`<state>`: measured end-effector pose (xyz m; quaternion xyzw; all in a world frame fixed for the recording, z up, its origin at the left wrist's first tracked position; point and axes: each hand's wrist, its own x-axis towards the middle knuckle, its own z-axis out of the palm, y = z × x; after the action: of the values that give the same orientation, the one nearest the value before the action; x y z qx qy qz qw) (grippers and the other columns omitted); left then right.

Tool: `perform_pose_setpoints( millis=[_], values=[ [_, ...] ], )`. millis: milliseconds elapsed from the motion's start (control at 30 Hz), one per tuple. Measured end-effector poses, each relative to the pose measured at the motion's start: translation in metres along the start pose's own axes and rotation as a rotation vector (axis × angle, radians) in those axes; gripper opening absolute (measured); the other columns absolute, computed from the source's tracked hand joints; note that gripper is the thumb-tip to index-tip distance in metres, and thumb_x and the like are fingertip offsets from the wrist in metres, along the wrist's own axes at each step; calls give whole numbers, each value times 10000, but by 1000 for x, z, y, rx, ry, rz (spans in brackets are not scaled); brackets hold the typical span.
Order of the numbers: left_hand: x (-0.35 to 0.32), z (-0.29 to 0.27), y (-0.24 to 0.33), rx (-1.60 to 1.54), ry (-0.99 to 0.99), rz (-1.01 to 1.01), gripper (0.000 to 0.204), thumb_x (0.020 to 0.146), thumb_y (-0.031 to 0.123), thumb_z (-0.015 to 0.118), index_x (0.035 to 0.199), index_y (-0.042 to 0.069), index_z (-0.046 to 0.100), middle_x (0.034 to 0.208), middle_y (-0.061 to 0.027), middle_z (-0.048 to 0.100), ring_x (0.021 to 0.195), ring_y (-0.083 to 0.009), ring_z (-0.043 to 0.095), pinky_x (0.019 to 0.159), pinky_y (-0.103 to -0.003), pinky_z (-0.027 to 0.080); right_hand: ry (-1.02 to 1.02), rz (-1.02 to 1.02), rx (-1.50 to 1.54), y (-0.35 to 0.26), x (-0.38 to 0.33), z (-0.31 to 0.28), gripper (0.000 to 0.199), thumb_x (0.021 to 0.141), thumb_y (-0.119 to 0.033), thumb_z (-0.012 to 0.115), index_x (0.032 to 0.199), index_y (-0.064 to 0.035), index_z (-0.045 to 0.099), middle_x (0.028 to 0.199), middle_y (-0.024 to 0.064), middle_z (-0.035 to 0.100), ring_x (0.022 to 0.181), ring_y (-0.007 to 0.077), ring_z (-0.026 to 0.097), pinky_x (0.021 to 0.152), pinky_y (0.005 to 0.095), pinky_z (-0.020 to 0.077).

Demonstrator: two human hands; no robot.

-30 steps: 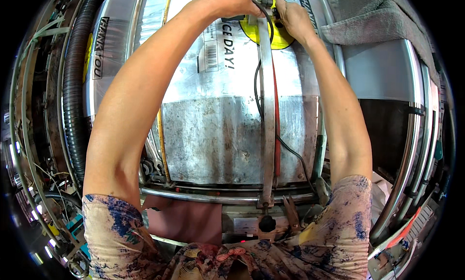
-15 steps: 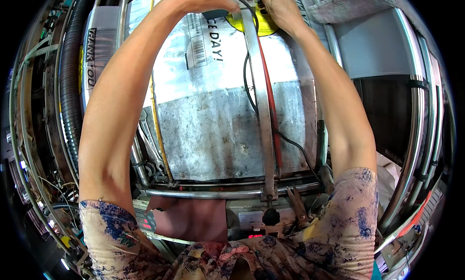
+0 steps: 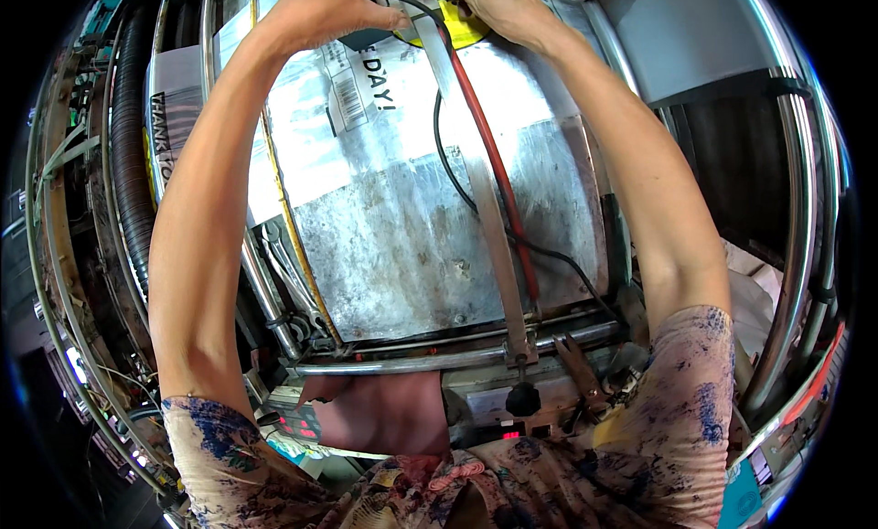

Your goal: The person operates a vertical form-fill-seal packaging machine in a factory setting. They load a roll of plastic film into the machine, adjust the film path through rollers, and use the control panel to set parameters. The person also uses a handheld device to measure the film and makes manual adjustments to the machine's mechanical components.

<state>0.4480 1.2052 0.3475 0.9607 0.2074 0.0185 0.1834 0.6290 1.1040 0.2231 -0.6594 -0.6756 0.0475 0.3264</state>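
Flanking the far end of a long metal bar, your left hand and right hand sit partly cut off by the upper edge of the view. Your left thumb stretches right, toward the bar; your right fingers bend in toward its far end. With the fingertips hidden, I cannot tell whether either of your hands is gripping anything.

The bar is flat, straight and dull silver, and runs over a scuffed, blotchy metal plate, nearer that plate's right edge than its left. Its long axis points away from you, leaning left at the far end; the near end passes the plate's near edge and meets a round, shiny rail, with a lobed black knob just on your side.

Glossy, creased plastic film covers the plate's far part (black lettering runs along it). A smooth red strip lies just right of the bar, and a thin black cable curves past it.
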Motion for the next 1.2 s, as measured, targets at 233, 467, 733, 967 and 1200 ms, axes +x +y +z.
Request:
perform_pose_setpoints(
  millis=[233, 467, 733, 967, 1200],
  values=[
    [-8, 8, 3, -77, 89, -2, 656, 649, 268, 827, 1162, -67, 593, 933, -181, 665, 860, -256, 632, 787, -354, 495, 17, 94, 62, 4, 1, 1, 394, 981, -277, 397, 859, 31, 612, 845, 256, 634, 795, 396, 624, 697, 466, 475],
    [-11, 8, 5, -77, 59, -47, 658, 656, 268, 823, 1175, -63, 592, 963, -182, 667, 881, -255, 634, 803, -347, 497, -185, 415, 691, -12, 0, -23, 354, 979, -321, 485, 887, -12, 633, 700, 43, 623, 585, 118, 569, 540, 281, 461],
    [-4, 25, -32, 15, -142, -148, 730, 705, 302, 801, 1315, 31, 506, 1205, -160, 601, 1121, -276, 566, 923, -482, 437, -254, 452, 805, -7, 0, -27, 316, 962, -299, 569, 861, -16, 666, 670, 17, 611, 529, 76, 517, 472, 227, 417],
    [-10, 9, 2, -30, 58, -23, 690, 671, 267, 820, 1216, -72, 567, 1022, -206, 661, 948, -286, 635, 852, -354, 495, -271, 669, 916, 0, 5, -20, 343, 972, -288, 570, 812, 2, 659, 642, 34, 602, 423, 88, 446, 393, 234, 361],
    [-11, 11, 0, -20, 55, -10, 692, 673, 256, 816, 1226, -69, 558, 1031, -217, 658, 961, -300, 636, 860, -360, 495, -190, 824, 917, -15, 8, -15, 393, 994, -299, 514, 721, -25, 588, 562, 26, 538, 403, 106, 431, 367, 265, 335]
  ],
)
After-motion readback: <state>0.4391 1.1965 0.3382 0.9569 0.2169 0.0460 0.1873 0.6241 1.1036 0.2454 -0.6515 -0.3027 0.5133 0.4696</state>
